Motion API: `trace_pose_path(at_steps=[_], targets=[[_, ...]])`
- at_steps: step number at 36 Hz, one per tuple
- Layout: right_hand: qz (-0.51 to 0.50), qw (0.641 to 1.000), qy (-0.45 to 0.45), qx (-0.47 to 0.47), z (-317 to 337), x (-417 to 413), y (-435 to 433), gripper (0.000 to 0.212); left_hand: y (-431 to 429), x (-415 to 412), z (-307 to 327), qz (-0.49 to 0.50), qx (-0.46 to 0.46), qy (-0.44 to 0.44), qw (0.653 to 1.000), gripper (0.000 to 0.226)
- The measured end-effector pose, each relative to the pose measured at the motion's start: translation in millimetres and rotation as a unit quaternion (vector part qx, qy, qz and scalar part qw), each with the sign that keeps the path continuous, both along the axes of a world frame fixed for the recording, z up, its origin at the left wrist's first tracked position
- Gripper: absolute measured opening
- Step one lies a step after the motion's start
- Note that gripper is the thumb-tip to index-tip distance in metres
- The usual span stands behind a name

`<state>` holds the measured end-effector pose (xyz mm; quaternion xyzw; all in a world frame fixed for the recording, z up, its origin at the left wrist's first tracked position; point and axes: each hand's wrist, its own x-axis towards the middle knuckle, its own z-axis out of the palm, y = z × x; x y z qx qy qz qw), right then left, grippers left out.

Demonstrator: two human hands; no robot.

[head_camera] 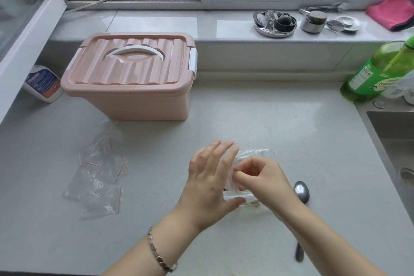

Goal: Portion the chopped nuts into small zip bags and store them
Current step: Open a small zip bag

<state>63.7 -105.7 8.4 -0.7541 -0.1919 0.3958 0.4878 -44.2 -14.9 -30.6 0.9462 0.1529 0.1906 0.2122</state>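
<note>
On smooth counter (246, 114) — R hand (259, 177) pinches clear zip bag (255, 152).

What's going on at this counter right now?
A person is working a small zip bag with both hands. The right hand pinches its edge, and the left hand steadies it with straight, spread fingers. What is in the bag is hard to make out. A spoon lies beside the right wrist, spare empty bags are scattered to the left, and the pink storage box behind has its lid on.
</note>
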Motion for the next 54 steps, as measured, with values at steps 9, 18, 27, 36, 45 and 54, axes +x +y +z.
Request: trace_pose_path(at_steps=[9,18,27,36,45,54], targets=[[-0.022,0.994,-0.109,0.007,4.9,-1.7,-3.1,0.020,1.4,6.6,2.6,0.032,-0.020,-0.086,0.996,0.051],[0.142,0.965,-0.218,0.033,10.7,-8.4,-6.4,0.022,-2.9,6.9,-1.7,0.048,-0.085,-0.053,0.994,0.048],[0.137,0.990,-0.001,0.040,8.2,-2.5,-10.7,0.014,-10.9,5.1,-11.4,-0.004,-0.080,-0.016,0.997,0.061],[0.148,0.987,-0.001,-0.055,-8.2,-3.0,-21.9,0.032,-11.6,4.7,-12.7,0.020,-0.068,0.000,0.998,0.060],[0.146,0.988,0.028,-0.039,-2.8,2.9,-34.4,0.029,-11.0,17.2,-12.9,-0.008,0.021,0.003,1.000,0.046],[0.045,0.898,-0.155,-0.410,-62.6,63.3,-87.4,0.020,-7.2,16.4,-4.0,0.068,-0.063,0.037,0.995,0.054]])
